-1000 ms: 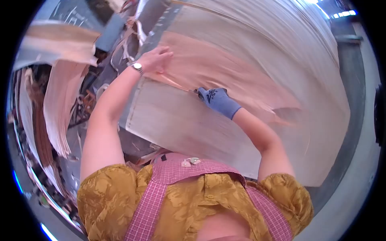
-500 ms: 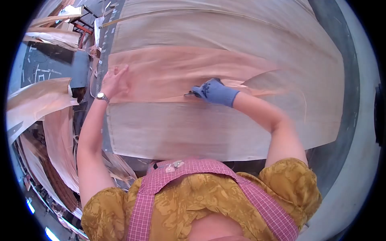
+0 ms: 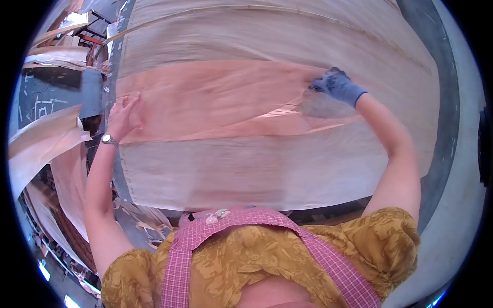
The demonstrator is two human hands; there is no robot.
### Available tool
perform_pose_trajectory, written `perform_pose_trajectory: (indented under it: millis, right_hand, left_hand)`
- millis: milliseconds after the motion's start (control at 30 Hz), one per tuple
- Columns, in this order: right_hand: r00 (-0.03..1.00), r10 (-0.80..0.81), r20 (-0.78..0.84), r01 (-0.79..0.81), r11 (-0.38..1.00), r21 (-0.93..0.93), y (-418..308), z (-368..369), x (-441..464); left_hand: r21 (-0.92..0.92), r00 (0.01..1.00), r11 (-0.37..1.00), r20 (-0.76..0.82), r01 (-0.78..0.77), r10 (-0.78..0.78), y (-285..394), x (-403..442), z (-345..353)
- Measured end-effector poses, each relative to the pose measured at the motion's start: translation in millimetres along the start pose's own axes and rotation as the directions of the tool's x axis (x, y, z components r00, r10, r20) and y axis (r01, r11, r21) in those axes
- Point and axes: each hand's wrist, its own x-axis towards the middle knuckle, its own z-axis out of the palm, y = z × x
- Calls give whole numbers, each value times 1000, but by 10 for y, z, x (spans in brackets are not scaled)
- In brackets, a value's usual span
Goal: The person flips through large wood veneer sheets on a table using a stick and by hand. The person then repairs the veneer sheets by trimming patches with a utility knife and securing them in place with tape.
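Note:
A thin reddish sheet that looks like wood veneer [image 3: 221, 97] lies across a stack of paler sheets [image 3: 231, 174]. My left hand [image 3: 123, 119], bare and with a watch at the wrist, rests with fingers spread on the sheet's left end. At its upper right edge is my right hand [image 3: 336, 86], in a blue-grey glove with dark patches. Its fingers are curled in, and what they hold is hidden. Below that hand the sheet's right end is torn or split, with a raised, shiny fold [image 3: 282, 110] and a narrow strip running right.
A long thin strip [image 3: 246, 6] crosses the stack's far side. Left of the table edge hang loose veneer sheets [image 3: 41, 133], with a red and black frame [image 3: 92, 41] behind them. A grey ledge [image 3: 444, 102] borders the right side.
My right hand has moved right and away from me, from the sheet's near edge to its upper right edge. The small dark tool at its fingertips no longer shows clearly. My left hand stays on the left end.

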Motion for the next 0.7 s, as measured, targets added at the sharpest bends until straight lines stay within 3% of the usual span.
perform_pose_trajectory:
  millis: [100,167,233,267,300,367,400,433,467,533,567,633,700]
  right_hand:
    - [996,74,-39,-75,997,-17,416,141,-265]
    - [977,213,5,-212,973,-95,681,311,-467]
    - [948,315,-32,-311,905,-290,954,739,-758]
    - [898,431,86,-387,869,-307,930,581,-810]
    - [889,457,3,-426,829,-363,1005,706,-902]
    - [822,424,-381,-513,842,-170,765,534,-672]
    - [841,353,-409,-461,864,-202,563,353,-436]
    - [828,423,-367,-421,903,91,275,186,-38]
    - [823,482,-302,-363,854,373,-82,2,378]
    - [829,229,-509,16,902,432,-880,-330,1444]
    - [831,205,-518,141,822,552,-1375,-817,1880]
    - [784,152,-601,170,879,445,-2096,-1257,2770]
    - [845,149,-513,104,896,431,-2567,-1537,3650]
  left_hand:
    - [6,999,1000,-25,-26,26,-69,26,65]
    - [8,999,999,-28,-35,36,-125,33,102]
    - [8,999,1000,-41,-25,25,-224,36,171]
    - [-4,983,994,-149,-111,109,-262,27,175]
    - [7,950,982,-248,-191,187,-254,27,148]
    - [0,968,991,-214,-134,131,-190,10,138]
    - [-2,969,993,-215,-122,119,-186,-5,171]
    - [-8,969,992,-218,-125,120,-186,2,212]
    - [-2,977,995,-187,-104,102,-190,-3,252]
    - [12,988,997,-134,-71,72,-230,93,280]
    - [2,989,997,-129,-80,79,-236,136,265]
    - [-14,989,995,-112,-102,100,-237,108,189]
    - [-34,997,998,-71,-45,42,-139,111,92]
